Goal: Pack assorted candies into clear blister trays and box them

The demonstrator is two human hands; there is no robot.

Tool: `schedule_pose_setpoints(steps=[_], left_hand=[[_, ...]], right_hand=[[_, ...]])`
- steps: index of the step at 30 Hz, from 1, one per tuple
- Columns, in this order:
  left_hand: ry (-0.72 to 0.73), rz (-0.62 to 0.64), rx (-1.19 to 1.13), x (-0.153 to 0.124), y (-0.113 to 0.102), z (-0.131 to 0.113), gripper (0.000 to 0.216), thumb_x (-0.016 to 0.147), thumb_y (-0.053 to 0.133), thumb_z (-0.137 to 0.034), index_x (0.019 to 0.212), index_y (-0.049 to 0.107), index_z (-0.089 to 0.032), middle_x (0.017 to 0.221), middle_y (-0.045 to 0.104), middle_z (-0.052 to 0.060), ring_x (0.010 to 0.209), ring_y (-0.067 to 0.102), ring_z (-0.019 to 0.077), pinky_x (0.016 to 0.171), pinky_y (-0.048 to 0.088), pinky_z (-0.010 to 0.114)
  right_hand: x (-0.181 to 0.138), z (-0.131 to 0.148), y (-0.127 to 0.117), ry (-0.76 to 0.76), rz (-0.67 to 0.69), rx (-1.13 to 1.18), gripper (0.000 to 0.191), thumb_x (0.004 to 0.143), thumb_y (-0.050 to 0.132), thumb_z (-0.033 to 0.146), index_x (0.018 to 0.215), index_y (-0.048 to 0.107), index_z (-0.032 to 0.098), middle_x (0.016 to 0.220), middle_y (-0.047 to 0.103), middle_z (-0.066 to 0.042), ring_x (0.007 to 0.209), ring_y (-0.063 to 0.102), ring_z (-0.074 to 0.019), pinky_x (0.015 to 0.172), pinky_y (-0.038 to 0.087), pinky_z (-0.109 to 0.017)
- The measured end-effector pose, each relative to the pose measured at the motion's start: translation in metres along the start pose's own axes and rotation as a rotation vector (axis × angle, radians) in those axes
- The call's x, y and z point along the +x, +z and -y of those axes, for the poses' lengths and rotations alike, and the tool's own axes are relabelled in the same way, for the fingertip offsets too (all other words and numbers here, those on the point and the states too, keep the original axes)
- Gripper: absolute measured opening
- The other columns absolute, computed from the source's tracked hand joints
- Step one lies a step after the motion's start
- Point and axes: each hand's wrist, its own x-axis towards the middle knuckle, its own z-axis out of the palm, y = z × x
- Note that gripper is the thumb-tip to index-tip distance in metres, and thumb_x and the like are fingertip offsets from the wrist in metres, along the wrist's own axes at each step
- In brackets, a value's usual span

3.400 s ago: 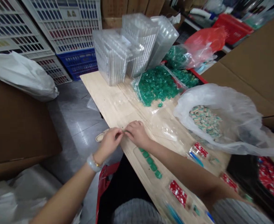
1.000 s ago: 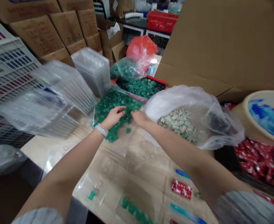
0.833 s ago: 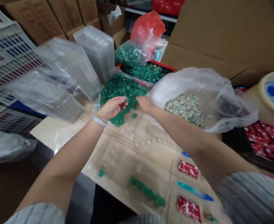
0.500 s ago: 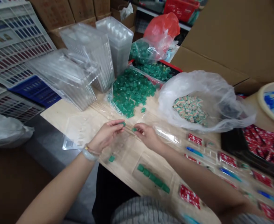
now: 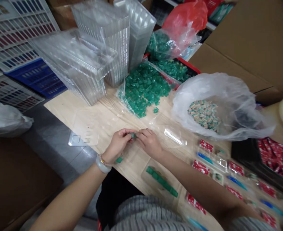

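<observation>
My left hand and my right hand meet over the near edge of the wooden table. Both are pinched together around small green wrapped pieces held between their fingertips. One loose green piece lies just below my left hand. A row of green pieces sits in a clear tray slot near my right forearm. Behind the hands a clear bag holds a heap of green pieces.
Stacks of clear plastic trays stand at the back left. A white bag of striped candies is on the right, with red packets and blue pens in trays beside it. Cardboard boxes rise at the right.
Both hands reached into the green heap, took pieces and drew back to the near table edge. They have now come together, fingertips touching around the pieces.
</observation>
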Motion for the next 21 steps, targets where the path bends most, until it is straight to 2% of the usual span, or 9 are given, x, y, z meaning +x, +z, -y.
schedule_pose_setpoints(steps=[4,7,9,11,13,15,18,21], left_hand=[[-0.007,0.055,-0.009,-0.007,0.006,-0.007,0.017,0.062,0.062,-0.023,0.075,0.061,-0.012,0.058,0.055,-0.003,0.049,0.046,0.0049,0.049,0.036,0.017],[-0.026,0.118,-0.024,-0.011,0.011,-0.009,0.02,0.065,0.061,-0.031,0.069,0.058,-0.012,0.054,0.052,-0.002,0.047,0.044,0.0054,0.045,0.034,0.018],[0.006,0.129,0.055,-0.014,0.013,-0.008,0.024,0.069,0.057,-0.035,0.063,0.055,-0.012,0.051,0.049,-0.002,0.046,0.043,0.006,0.045,0.034,0.019],[0.123,0.082,0.205,-0.015,0.012,-0.006,0.02,0.073,0.054,-0.033,0.069,0.056,-0.013,0.055,0.049,-0.002,0.048,0.044,0.0068,0.047,0.036,0.019],[0.314,0.012,0.36,-0.018,0.009,-0.005,0.019,0.073,0.055,-0.025,0.089,0.056,-0.014,0.071,0.053,0.0,0.056,0.048,0.0077,0.053,0.041,0.02],[0.519,0.006,0.514,-0.02,0.006,-0.004,0.028,0.074,0.052,-0.017,0.102,0.054,-0.019,0.089,0.052,0.003,0.071,0.051,0.0098,0.065,0.045,0.023],[0.763,0.111,0.751,-0.022,0.0,-0.005,0.024,0.079,0.043,-0.013,0.096,0.059,-0.021,0.093,0.049,0.005,0.087,0.05,0.013,0.077,0.044,0.027],[0.891,0.155,0.862,-0.022,-0.002,-0.008,0.019,0.081,0.043,-0.014,0.09,0.059,-0.019,0.088,0.051,0.004,0.086,0.051,0.0125,0.075,0.044,0.026]], right_hand=[[0.003,0.005,-0.014,0.063,-0.133,0.363,0.023,0.083,0.045,0.021,0.103,0.056,0.019,0.091,0.057,-0.008,0.083,0.052,-0.0165,0.075,0.045,-0.033],[0.005,0.009,-0.017,0.106,-0.112,0.597,0.02,0.081,0.049,0.024,0.099,0.057,0.022,0.087,0.055,-0.004,0.075,0.053,-0.0131,0.069,0.046,-0.029],[0.004,0.011,-0.014,0.168,-0.125,0.697,0.017,0.078,0.053,0.025,0.093,0.059,0.022,0.084,0.054,-0.003,0.073,0.053,-0.0125,0.067,0.045,-0.029],[0.001,0.013,-0.009,0.242,-0.154,0.82,0.016,0.076,0.056,0.027,0.09,0.059,0.021,0.084,0.053,-0.003,0.073,0.053,-0.0125,0.066,0.044,-0.028],[-0.003,0.016,-0.006,0.335,-0.151,0.972,0.015,0.074,0.058,0.028,0.087,0.059,0.021,0.081,0.054,-0.002,0.071,0.052,-0.0119,0.065,0.043,-0.027],[-0.005,0.018,-0.006,0.435,-0.094,1.126,0.015,0.072,0.06,0.031,0.082,0.058,0.02,0.073,0.055,0.0,0.064,0.051,-0.0105,0.061,0.043,-0.026],[-0.006,0.02,-0.01,0.519,0.012,1.285,0.018,0.069,0.063,0.034,0.075,0.058,0.018,0.06,0.053,0.003,0.055,0.047,-0.0086,0.055,0.04,-0.024],[-0.005,0.02,-0.012,0.578,0.051,1.393,0.02,0.067,0.065,0.034,0.074,0.059,0.016,0.056,0.053,0.004,0.051,0.047,-0.0076,0.053,0.039,-0.023]])
